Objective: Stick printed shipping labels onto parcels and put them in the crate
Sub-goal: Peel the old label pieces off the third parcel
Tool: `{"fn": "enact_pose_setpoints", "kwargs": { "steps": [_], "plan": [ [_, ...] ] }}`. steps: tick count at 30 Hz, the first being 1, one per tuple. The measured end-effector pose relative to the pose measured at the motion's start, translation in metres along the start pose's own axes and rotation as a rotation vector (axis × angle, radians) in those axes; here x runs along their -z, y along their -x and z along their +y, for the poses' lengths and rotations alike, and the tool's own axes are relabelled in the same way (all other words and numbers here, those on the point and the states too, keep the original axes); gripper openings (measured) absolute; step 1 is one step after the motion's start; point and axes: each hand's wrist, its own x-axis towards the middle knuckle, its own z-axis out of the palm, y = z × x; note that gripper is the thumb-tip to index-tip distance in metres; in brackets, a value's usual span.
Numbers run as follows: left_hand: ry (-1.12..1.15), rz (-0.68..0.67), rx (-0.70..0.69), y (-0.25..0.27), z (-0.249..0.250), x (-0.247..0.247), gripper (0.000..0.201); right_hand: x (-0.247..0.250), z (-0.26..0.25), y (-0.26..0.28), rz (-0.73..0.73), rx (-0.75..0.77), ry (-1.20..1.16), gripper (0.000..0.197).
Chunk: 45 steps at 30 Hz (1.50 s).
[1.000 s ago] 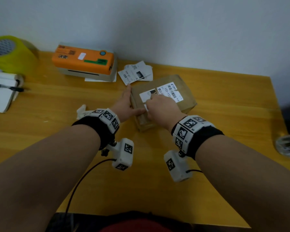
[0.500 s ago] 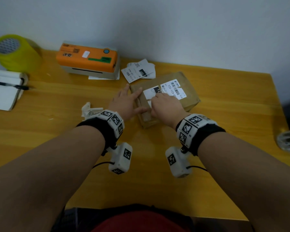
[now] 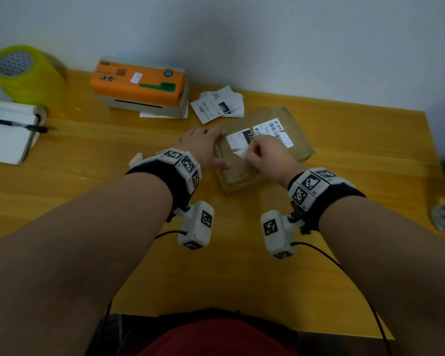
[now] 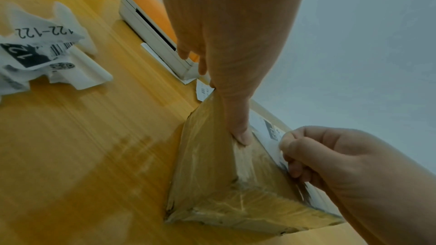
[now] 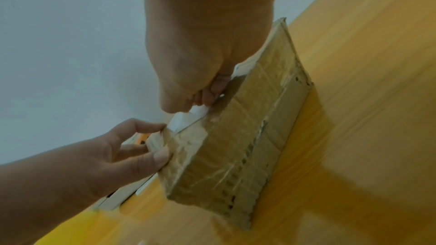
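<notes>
**Label pinched at a parcel on the desk**

The parcel lies flat on the desk. Left hand, fingers extended, presses its left edge; right hand pinches the lifted label corner. The left wrist view alone shows crumpled backing paper.

Brown taped parcel flat on table; white label half stuck on top, near corner lifted.
</notes>
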Motion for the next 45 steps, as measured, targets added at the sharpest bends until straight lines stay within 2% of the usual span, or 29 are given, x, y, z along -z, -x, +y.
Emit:
{"fn": "enact_pose_setpoints", "kwargs": {
  "steps": [3, 7, 12, 17, 21, 30, 42, 45],
  "plan": [
    [0.017, -0.009, 0.013, 0.0, 0.001, 0.001, 0.082, 0.0, 0.006, 0.0, 0.059, 0.025, -0.074, 0.02],
    [0.012, 0.0, 0.0, 0.003, 0.003, 0.0, 0.079, -0.006, 0.006, -0.001, 0.039, 0.057, 0.069, 0.026],
    [-0.119, 0.022, -0.002, 0.004, 0.012, 0.004, 0.084, -0.007, 0.003, -0.006, 0.049, 0.083, 0.174, 0.016],
    [-0.125, -0.032, -0.014, 0.005, 0.013, 0.004, 0.097, -0.002, 0.003, -0.006, 0.085, 0.039, 0.082, 0.021],
    [-0.108, -0.101, 0.0, 0.003, 0.012, 0.008, 0.094, -0.002, 0.004, -0.002, 0.152, 0.001, 0.065, 0.025],
    [-0.085, -0.124, 0.028, 0.003, 0.018, 0.012, 0.094, 0.003, 0.009, 0.001, 0.257, -0.038, 0.21, 0.024],
    [-0.096, -0.134, 0.03, 0.003, 0.02, 0.012, 0.094, 0.027, 0.018, -0.002, 0.345, -0.182, 0.122, 0.035],
    [-0.107, -0.134, 0.038, 0.002, 0.019, 0.012, 0.094, 0.035, 0.021, -0.002, 0.384, -0.183, 0.115, 0.03]
  ]
}}
